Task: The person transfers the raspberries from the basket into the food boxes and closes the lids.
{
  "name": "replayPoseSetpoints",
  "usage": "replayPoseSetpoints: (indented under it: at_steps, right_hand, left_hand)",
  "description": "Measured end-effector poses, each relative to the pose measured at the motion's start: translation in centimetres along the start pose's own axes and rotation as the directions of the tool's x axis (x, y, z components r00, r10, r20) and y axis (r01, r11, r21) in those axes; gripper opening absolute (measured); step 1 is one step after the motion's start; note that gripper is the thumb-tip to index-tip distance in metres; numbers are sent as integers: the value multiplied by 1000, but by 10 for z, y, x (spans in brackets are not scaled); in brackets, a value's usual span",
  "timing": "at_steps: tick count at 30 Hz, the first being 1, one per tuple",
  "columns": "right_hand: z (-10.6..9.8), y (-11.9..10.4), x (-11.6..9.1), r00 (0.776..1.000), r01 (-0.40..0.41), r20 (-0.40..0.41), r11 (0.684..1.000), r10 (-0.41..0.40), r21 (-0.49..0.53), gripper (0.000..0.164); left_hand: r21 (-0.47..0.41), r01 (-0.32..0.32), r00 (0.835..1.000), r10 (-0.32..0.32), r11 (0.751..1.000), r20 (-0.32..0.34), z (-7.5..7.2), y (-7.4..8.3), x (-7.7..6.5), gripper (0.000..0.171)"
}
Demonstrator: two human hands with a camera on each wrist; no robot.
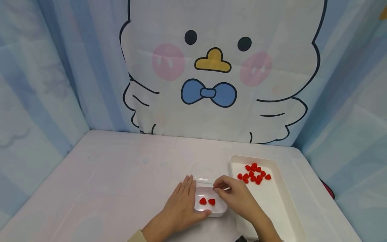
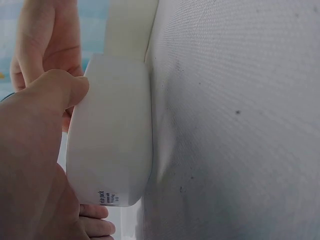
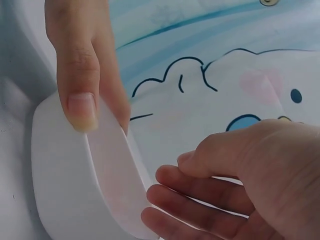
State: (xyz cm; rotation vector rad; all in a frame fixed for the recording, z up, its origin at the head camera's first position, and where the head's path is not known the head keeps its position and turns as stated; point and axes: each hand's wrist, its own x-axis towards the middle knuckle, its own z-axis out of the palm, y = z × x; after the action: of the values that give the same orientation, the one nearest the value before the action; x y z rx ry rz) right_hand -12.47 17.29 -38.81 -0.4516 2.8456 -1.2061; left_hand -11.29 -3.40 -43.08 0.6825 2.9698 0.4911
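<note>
Left hand (image 1: 181, 205) is flanking the white box (image 1: 217, 213), fingers straight, thumb spread to its rim; right hand (image 1: 239, 198) is hovering curled by the far rim, can't tell if pinching. Two red pieces (image 1: 203, 201) are lying inside.

Pale beige sleeve (image 1: 137, 236) on left forearm (image 1: 155, 230), small black angular piece (image 1: 241, 239) beside right forearm (image 1: 263, 224)

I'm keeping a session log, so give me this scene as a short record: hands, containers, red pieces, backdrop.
Left hand: against the small box, thumb at near rim
Right hand: at box's right side, grip unclear
Small box: white, clear lid beyond it, two red pieces inside
Tray: white, right of box, more red pieces toward far end
Backdrop: cartoon character, blue bow tie
</note>
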Motion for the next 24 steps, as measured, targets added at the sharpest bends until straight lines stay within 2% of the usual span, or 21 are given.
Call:
replayPoseSetpoints:
  at_steps: [18,24]
  right_hand:
    - [-23,7,0,993,-107,-54,994,109,29,10]
    - [-28,13,0,986,-133,-104,991,133,9,13]
  left_hand:
    - [-28,23,999,-22,999,26,-1,2,0,106]
    - [-34,30,999,-29,999,32,-1,3,1,107]
